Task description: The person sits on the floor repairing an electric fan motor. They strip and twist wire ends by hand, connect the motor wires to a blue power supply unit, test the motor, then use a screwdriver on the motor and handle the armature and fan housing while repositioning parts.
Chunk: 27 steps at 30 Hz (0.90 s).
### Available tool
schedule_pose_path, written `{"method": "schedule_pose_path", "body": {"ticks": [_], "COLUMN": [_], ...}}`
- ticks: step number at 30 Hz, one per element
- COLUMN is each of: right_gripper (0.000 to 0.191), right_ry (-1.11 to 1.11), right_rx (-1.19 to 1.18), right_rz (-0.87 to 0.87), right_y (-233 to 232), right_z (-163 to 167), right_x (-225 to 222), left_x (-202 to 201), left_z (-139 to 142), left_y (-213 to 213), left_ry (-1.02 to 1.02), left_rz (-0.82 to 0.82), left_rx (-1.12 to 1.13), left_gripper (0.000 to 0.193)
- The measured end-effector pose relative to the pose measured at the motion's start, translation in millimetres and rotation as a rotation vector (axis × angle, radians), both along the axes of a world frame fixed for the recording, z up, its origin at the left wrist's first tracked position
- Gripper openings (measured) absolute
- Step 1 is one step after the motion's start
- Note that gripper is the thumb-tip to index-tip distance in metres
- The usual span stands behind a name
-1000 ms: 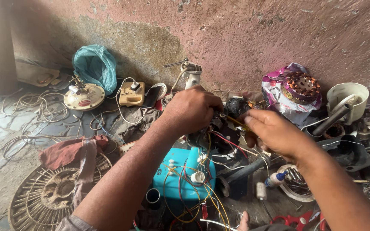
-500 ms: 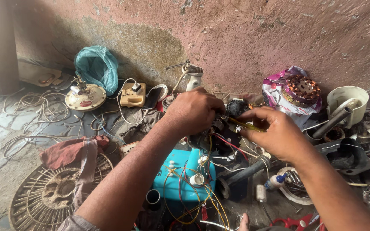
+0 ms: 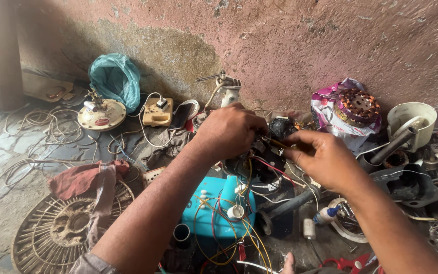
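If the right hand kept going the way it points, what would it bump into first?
Probably the left hand. The right hand points left with a thin yellowish tool whose tip already reaches the left hand's fingers above the dark wired part; depth is unclear.

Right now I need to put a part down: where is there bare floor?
Bare stone floor lies at far left, bordered by loose white cords and the fan grille. Around both hands, left hand and right hand, wires and parts crowd everything rightward.

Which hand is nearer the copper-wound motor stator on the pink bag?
Right. The right hand sits just left of and below the stator, with a clear gap between them. The left hand is farther left, beyond the right hand, over the tangle of wires.
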State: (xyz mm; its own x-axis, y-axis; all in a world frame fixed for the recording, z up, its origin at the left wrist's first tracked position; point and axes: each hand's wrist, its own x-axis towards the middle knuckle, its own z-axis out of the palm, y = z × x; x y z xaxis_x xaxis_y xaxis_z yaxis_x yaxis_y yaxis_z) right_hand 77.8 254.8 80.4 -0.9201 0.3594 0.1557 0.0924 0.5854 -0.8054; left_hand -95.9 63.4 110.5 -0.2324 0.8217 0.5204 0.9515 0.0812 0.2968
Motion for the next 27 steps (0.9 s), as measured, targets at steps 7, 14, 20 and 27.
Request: {"method": "schedule_pose_path", "body": {"ticks": [7, 14, 20, 27], "right_gripper": [0.029, 0.028, 0.030, 0.027], "right_ry": [-0.167, -0.237, -0.054, -0.072], "right_rx": [-0.052, -0.116, -0.029, -0.025], "right_rz": [-0.100, -0.140, -0.045, 0.002], "right_y": [-2.3, -1.9, -0.2, 2.5], "right_z": [8.2, 4.6, 2.4, 4.5], "right_x": [0.7, 2.6, -0.5, 1.5], "left_x": [0.1, -0.9, -0.4, 0.8], "left_z": [0.9, -0.1, 0.7, 1.2], "left_y": [0.4, 1.4, -0.2, -1.2], "left_ry": [0.003, 0.005, 0.009, -0.011], "left_rz": [0.000, 0.010, -0.004, 0.009], "left_rx": [-0.010, -0.034, -0.012, -0.022], "left_gripper": [0.029, 0.027, 0.028, 0.027]}}
